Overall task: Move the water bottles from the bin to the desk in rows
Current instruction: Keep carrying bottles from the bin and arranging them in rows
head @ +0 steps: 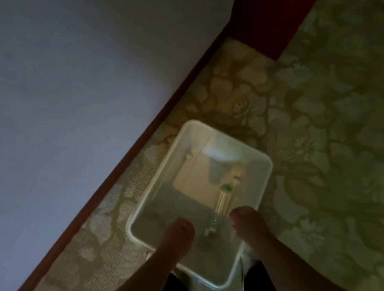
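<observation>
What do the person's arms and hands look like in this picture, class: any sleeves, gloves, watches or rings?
Both forearms are bare, with no sleeves in view. The left hand and right hand wear no gloves. No watch, band or ring shows, though the dim, blurred picture could hide small ones.

Translucent plastic bin — matt, woven patterned carpet.

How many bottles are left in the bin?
1 visible: a clear bottle with a green cap, lying in the bin near its right wall, between both hands. The frame is dim; others may be hidden.

1 bottle in bin.
</observation>
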`<action>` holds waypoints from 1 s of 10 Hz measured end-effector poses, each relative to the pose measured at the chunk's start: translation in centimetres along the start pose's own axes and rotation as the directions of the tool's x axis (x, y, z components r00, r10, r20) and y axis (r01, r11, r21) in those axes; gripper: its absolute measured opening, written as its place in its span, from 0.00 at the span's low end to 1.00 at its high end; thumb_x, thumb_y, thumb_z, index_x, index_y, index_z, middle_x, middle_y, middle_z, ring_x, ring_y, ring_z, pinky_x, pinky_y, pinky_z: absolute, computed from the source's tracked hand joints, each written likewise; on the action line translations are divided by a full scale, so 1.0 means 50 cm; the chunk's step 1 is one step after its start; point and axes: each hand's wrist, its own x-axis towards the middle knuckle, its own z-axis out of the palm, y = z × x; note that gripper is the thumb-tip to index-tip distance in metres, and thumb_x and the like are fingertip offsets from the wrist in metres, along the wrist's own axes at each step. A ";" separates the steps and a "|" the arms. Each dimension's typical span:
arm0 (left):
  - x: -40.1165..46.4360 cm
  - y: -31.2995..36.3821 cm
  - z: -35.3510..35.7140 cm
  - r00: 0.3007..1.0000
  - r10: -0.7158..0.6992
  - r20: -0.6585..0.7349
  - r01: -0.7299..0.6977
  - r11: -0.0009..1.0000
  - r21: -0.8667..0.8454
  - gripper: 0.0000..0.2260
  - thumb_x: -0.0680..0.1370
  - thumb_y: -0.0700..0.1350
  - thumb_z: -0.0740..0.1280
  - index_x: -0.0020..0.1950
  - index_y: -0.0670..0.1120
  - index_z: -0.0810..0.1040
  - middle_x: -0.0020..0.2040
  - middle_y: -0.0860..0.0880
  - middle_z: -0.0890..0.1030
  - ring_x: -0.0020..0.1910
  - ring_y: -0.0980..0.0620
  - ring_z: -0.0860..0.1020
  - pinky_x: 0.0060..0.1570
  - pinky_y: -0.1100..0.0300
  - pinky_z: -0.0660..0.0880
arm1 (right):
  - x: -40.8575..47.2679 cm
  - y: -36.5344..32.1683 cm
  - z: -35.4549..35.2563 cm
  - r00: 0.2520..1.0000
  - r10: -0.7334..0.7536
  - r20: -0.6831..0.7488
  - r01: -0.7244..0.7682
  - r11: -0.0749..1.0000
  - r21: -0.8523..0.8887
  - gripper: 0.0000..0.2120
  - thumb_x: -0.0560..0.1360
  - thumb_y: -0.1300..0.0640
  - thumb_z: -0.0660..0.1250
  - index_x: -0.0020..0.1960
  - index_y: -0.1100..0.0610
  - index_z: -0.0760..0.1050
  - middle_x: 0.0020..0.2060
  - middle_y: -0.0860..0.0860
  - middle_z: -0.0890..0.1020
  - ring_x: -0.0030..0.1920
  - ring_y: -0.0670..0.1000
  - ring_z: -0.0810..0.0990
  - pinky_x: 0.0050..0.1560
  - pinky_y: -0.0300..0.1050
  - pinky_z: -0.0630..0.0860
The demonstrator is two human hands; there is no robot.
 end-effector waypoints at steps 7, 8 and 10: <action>0.598 -0.239 0.188 0.988 0.050 0.146 -0.151 0.524 0.838 0.29 0.76 0.48 0.71 0.76 0.51 0.66 0.72 0.42 0.70 0.71 0.41 0.70 0.66 0.48 0.70 | 0.706 0.149 0.252 0.849 -0.112 0.517 0.510 -0.088 -0.856 0.18 0.80 0.59 0.63 0.69 0.61 0.74 0.68 0.59 0.75 0.72 0.60 0.69 0.77 0.57 0.49; 0.559 -0.178 0.114 0.996 -0.005 0.090 -0.049 0.809 0.585 0.37 0.72 0.55 0.76 0.77 0.51 0.63 0.70 0.45 0.71 0.67 0.42 0.75 0.61 0.51 0.75 | 0.662 0.070 0.175 0.792 0.001 0.611 0.607 0.107 -0.787 0.25 0.64 0.45 0.77 0.60 0.47 0.78 0.56 0.48 0.82 0.57 0.55 0.81 0.60 0.51 0.75; 0.333 -0.009 -0.073 0.996 0.085 -0.021 -0.086 0.903 -0.420 0.21 0.70 0.47 0.79 0.61 0.46 0.80 0.50 0.45 0.87 0.49 0.46 0.86 0.53 0.47 0.81 | 0.459 -0.038 0.022 0.728 -0.154 0.668 -0.001 0.974 0.225 0.17 0.68 0.52 0.77 0.55 0.56 0.82 0.46 0.52 0.86 0.45 0.51 0.85 0.44 0.46 0.79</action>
